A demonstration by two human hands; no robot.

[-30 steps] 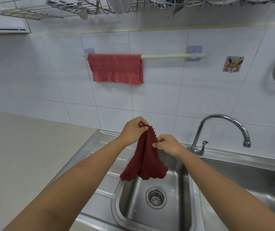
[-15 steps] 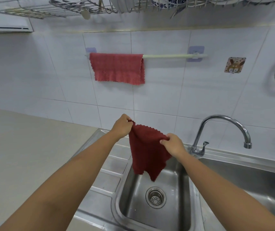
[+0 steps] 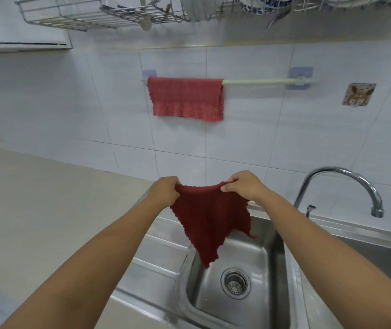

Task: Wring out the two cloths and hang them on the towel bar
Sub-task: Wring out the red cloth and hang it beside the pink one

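A dark red cloth (image 3: 210, 222) hangs spread between my two hands above the steel sink (image 3: 268, 260). My left hand (image 3: 163, 190) pinches its upper left corner and my right hand (image 3: 243, 185) pinches its upper right corner. The cloth's lower point dangles over the basin. A lighter red cloth (image 3: 186, 98) is draped over the left half of the pale towel bar (image 3: 268, 81) on the tiled wall. The right half of the bar is bare.
A curved chrome tap (image 3: 346, 176) rises to the right of my right hand. The sink drain (image 3: 235, 283) lies below the cloth. A beige counter (image 3: 35, 205) stretches left. A wire dish rack (image 3: 109, 13) hangs overhead. A small picture hook (image 3: 358, 94) is right of the bar.
My hands have moved apart and upward, so the dark red cloth went from a bunched fold to a spread sheet held by its top corners.
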